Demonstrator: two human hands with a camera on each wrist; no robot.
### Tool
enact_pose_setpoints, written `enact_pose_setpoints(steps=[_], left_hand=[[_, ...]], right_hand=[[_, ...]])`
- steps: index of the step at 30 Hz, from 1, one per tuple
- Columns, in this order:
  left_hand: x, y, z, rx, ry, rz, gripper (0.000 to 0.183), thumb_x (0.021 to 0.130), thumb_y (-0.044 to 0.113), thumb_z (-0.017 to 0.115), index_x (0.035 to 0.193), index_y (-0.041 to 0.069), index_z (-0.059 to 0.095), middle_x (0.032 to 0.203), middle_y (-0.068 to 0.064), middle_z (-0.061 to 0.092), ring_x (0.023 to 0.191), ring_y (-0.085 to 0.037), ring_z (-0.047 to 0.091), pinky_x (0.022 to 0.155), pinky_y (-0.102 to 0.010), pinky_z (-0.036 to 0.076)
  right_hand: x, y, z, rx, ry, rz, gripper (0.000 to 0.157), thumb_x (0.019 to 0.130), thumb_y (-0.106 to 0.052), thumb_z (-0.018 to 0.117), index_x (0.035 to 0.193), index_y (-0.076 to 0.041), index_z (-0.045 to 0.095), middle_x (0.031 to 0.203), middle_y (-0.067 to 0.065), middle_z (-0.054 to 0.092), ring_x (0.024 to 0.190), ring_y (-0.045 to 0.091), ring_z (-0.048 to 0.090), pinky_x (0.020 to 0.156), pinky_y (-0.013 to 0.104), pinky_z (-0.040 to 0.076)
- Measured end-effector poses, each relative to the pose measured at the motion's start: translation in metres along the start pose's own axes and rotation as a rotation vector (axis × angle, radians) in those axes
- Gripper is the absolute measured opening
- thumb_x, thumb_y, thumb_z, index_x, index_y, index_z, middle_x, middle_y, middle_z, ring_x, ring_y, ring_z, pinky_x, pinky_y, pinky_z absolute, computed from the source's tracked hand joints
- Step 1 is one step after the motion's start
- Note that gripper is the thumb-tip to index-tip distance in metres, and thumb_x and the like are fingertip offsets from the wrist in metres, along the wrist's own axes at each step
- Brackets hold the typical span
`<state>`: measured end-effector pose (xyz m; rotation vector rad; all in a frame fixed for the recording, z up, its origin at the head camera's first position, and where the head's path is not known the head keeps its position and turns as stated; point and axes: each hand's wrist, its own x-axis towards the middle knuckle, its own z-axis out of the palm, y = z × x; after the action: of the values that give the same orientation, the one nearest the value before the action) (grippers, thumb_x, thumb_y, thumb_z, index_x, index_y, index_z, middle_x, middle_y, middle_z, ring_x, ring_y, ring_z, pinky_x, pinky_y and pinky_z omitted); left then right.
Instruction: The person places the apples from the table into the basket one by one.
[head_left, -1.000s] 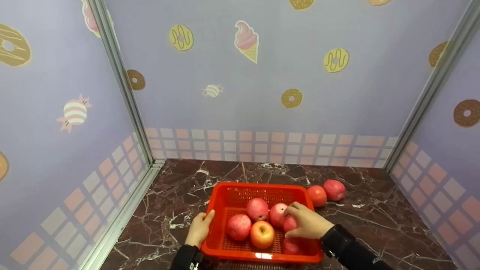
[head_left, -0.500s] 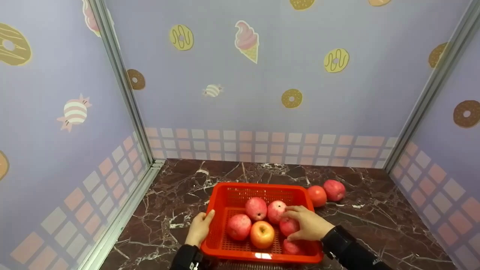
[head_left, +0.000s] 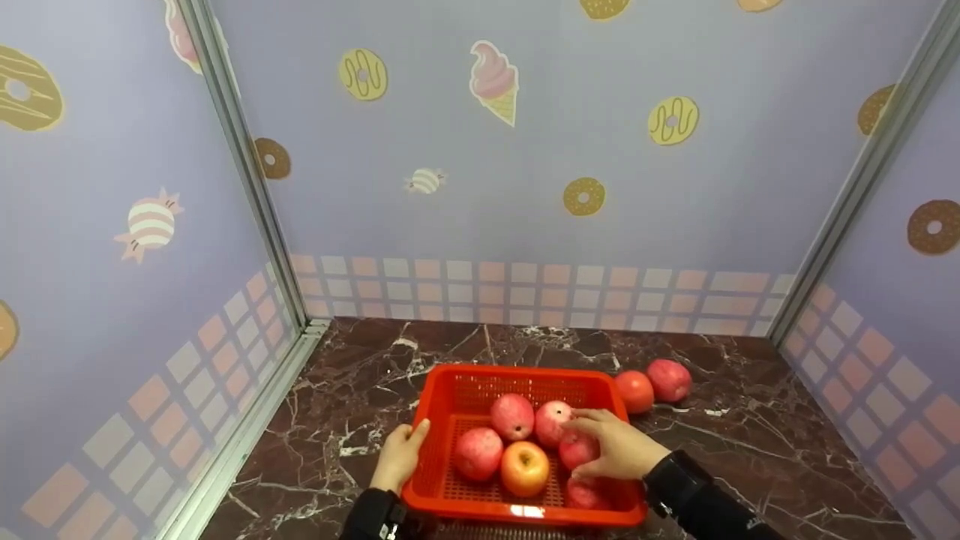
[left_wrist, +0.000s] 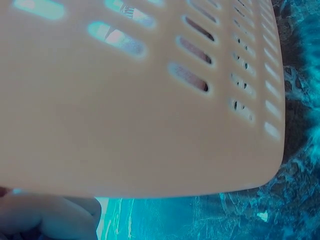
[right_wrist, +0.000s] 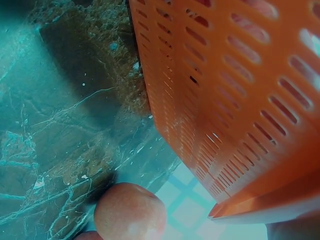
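Note:
A red slotted plastic basket (head_left: pixel 517 512) sits on the dark marbled tabletop with several apples inside. My left hand (head_left: pixel 397 459) grips its left rim, thumb over the edge; in the left wrist view the fingers show below the basket's wall (left_wrist: pixel 135 135). My right hand (head_left: pixel 619 448) reaches over the right rim, thumb and fingers round a red apple (head_left: pixel 577 451). A yellow-orange apple (head_left: pixel 524 469) lies in front, beside a pink one (head_left: pixel 478 454). Two more pink apples (head_left: pixel 512 417) are behind. Another red apple (head_left: pixel 585 495) lies partly under the right hand.
Two red fruits, a nearer one (head_left: pixel 635 392) and a farther one (head_left: pixel 668 380), rest on the tabletop (head_left: pixel 750 435) outside the basket's back right corner. Patterned lilac walls (head_left: pixel 525 225) with metal corner posts (head_left: pixel 247 172) enclose the table at back and sides.
My right hand and its apple have shifted slightly left and settled among the others; the two back apples have nudged slightly left. The left hand and basket have stayed put.

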<state>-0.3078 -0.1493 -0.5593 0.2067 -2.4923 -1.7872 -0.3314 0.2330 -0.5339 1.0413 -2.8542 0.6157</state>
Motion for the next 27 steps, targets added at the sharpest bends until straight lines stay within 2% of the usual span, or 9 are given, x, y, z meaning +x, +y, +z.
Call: enact_pose_setpoints(steps=[13, 18, 27], left_hand=[[-0.001, 0.0, -0.001, 0.0, -0.006, -0.008, 0.036, 0.108, 0.034, 0.053, 0.088, 0.004, 0.051, 0.075, -0.001, 0.047, 0.067, -0.015, 0.049, 0.063, -0.029, 0.043], [-0.001, 0.001, -0.002, 0.011, -0.01, -0.001, 0.036, 0.109, 0.033, 0.052, 0.086, 0.005, 0.049, 0.075, -0.001, 0.044, 0.066, -0.016, 0.047, 0.064, -0.029, 0.041], [-0.001, 0.001, -0.001, -0.008, -0.007, -0.003, 0.035, 0.108, 0.032, 0.053, 0.089, 0.002, 0.053, 0.076, -0.002, 0.05, 0.066, -0.015, 0.05, 0.062, -0.029, 0.044]], right_hand=[[-0.001, 0.003, -0.003, 0.079, 0.04, 0.029, 0.077, 0.075, -0.049, 0.089, 0.138, -0.013, 0.063, 0.145, 0.024, 0.055, 0.133, 0.042, 0.053, 0.105, 0.06, 0.048], [-0.002, 0.003, -0.007, 0.095, 0.06, 0.033, 0.076, 0.075, -0.047, 0.089, 0.136, -0.011, 0.063, 0.144, 0.022, 0.056, 0.135, 0.042, 0.053, 0.106, 0.061, 0.046], [-0.005, 0.005, -0.011, 0.108, 0.098, 0.033, 0.074, 0.078, -0.045, 0.088, 0.137, -0.008, 0.062, 0.143, 0.022, 0.056, 0.133, 0.042, 0.054, 0.106, 0.062, 0.046]])
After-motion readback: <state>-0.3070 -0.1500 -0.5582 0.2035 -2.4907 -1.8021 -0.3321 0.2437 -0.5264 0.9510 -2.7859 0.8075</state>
